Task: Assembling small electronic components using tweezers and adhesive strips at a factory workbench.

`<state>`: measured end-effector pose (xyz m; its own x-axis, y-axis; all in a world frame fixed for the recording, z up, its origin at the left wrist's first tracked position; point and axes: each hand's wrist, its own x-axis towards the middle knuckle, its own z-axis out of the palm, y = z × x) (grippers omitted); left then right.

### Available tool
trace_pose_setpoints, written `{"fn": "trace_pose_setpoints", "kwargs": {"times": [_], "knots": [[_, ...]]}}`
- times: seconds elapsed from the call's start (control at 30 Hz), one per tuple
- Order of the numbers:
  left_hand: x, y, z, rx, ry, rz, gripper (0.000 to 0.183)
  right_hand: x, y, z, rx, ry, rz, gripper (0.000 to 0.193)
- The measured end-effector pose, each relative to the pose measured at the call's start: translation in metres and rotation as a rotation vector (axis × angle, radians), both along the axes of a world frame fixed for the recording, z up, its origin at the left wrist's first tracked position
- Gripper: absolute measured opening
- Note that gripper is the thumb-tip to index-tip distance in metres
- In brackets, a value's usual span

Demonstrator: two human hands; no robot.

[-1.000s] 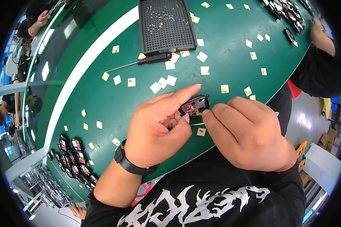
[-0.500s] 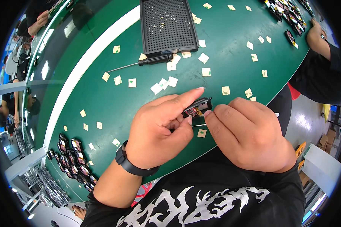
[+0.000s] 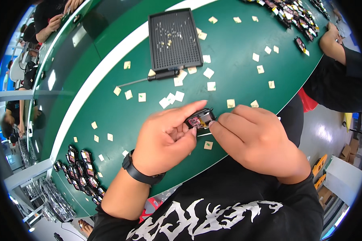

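Note:
A small black casing (image 3: 200, 121) with a circuit board and wires exposed is gripped at its left end by my left hand (image 3: 165, 136); the forefinger lies along the top and the thumb presses below. At its right end my right hand (image 3: 255, 138) is closed in a pinch, fingertips against or very near the corner. What those fingers hold is hidden. A thin pale stick (image 3: 204, 134) shows just below the casing, and a pale tip (image 3: 279, 118) pokes out past the right hand; whether they are one piece I cannot tell.
Small pale square stickers (image 3: 171, 98) are scattered over the green table (image 3: 229, 60). Ahead lie a black-handled screwdriver (image 3: 163, 75) and a perforated black tray (image 3: 175, 40) with small bits. Open casings are heaped at left (image 3: 80, 168) and far right (image 3: 293, 16), near another person's arm (image 3: 333, 44).
The view has shifted, so table items appear lower and more of the tray shows. The casing is turned slightly, its board facing me more. Both hands keep their hold.

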<state>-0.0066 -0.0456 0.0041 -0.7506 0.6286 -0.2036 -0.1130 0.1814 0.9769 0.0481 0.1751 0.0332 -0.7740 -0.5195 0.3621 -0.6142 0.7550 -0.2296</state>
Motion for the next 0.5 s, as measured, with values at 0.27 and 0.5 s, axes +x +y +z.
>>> {"fn": "trace_pose_setpoints", "kwargs": {"times": [0.27,0.5], "knots": [[0.006,0.008,0.009,0.006,-0.183,0.109,0.039,-0.006,0.058,0.008,-0.334,-0.089,-0.106,0.015],[0.011,0.015,0.011,0.009,-0.182,0.108,0.031,-0.023,0.146,-0.004,-0.442,0.094,-0.799,0.026]]}}
